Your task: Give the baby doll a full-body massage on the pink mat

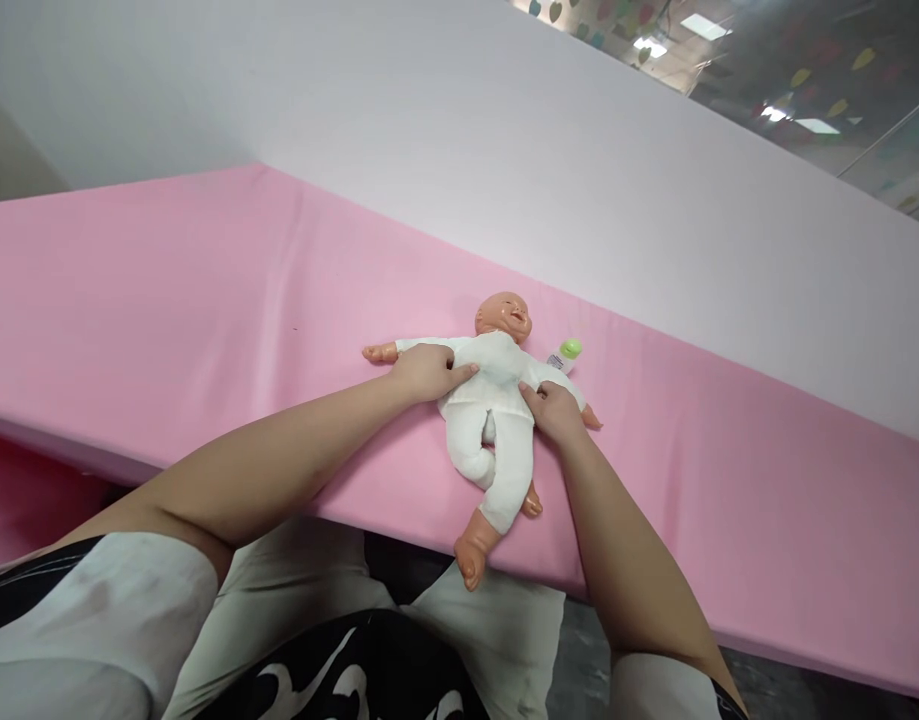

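Note:
A baby doll (489, 385) with a white cloth body lies on its back, head away from me and feet over the near edge of the padded surface. My left hand (427, 372) grips the side of its torso, thumb on the chest and fingers curled out of sight. On the opposite side, my right hand (555, 408) holds the torso the same way, its thumb pressed on the cloth. The doll's arms stretch out past both hands. Beside its arm on the right lies a small clear bottle (557, 361) with a light green cap, partly hidden behind the arm.
A pink padded surface (204, 290) runs across the view, its near edge close to my legs. Behind it rises a plain white wall (429, 130). Glass with colourful shapes and ceiling lights shows above, at the upper right.

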`<state>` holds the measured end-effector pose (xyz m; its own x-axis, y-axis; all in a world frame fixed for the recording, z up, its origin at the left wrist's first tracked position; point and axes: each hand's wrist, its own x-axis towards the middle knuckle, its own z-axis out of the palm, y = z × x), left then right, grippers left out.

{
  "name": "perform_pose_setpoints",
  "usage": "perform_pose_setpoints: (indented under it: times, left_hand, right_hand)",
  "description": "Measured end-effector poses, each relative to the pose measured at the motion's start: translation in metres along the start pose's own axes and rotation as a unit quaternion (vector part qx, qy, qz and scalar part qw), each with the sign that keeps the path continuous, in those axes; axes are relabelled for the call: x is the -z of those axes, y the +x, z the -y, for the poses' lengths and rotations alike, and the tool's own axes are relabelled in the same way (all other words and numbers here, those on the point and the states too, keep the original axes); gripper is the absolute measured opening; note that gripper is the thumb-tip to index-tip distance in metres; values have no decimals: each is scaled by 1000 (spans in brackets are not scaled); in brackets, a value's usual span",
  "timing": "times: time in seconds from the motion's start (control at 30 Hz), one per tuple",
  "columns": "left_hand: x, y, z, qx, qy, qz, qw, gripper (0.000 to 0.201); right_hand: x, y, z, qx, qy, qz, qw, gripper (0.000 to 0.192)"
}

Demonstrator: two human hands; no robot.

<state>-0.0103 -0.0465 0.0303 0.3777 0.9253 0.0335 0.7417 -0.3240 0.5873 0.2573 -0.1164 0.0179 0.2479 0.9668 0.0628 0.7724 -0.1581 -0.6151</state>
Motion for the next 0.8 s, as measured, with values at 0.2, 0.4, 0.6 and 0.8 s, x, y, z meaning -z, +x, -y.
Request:
perform_pose_setpoints:
  times: [0.2,0.4,0.6,0.8]
  left_hand:
    - [7,-13,-10,-90,84,-57,991,42]
    - [16,-23,-9,-223,19,47,973,35]
    - [16,-16,2,-249,-18,69,966,60]
    - [8,-21,1,-226,-85,85,967,99]
  right_hand:
    - [9,-10,12,47,-89,-78,992,28]
    - [9,-16,8,184,66,50,979,28]
    - [13,-17,0,196,111,145,964,66]
    - [12,-20,10,242,108,141,954,93]
